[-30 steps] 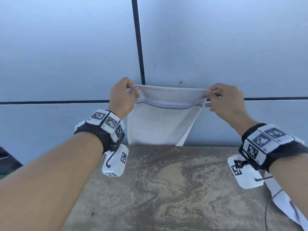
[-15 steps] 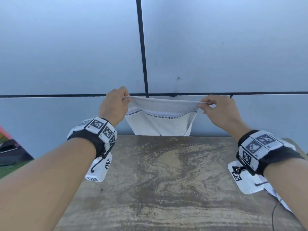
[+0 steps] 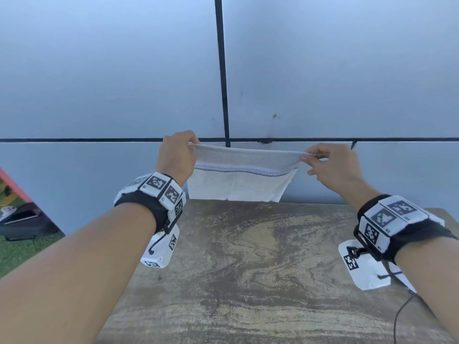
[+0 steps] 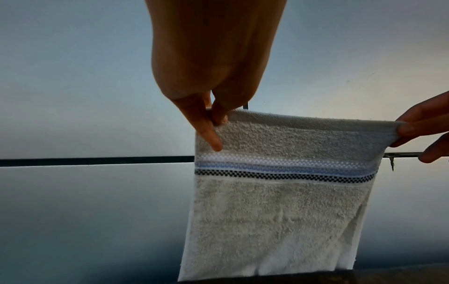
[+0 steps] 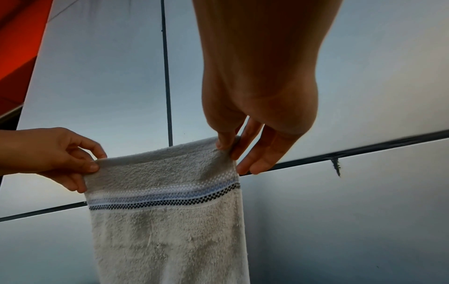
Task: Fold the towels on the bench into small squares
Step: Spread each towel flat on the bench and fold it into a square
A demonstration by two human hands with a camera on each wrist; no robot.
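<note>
My left hand (image 3: 176,155) pinches the top left corner of the white towel (image 3: 242,180), thumb and index finger clamped on the folded upper edge, other fingers curled in. My right hand (image 3: 331,167) pinches the top right corner between thumb and fingertips, remaining fingers loosely bent below the cloth. Towel held up in the air, stretched taut between both hands, hanging down past the far edge of the worktop (image 3: 260,269), at 12 o'clock from me. It looks doubled over along the top; a woven band of white, blue and black checks runs straight across just below the grip line. Lower hem dips behind the worktop edge, so I can't tell where it ends. Worktop surface is worn, streaky brown. Behind the towel a grey panelled wall (image 3: 99,70) with black seams. At 9 o'clock a red and black object (image 3: 17,209) on green ground. Marker-printed wristbands on both wrists.
</note>
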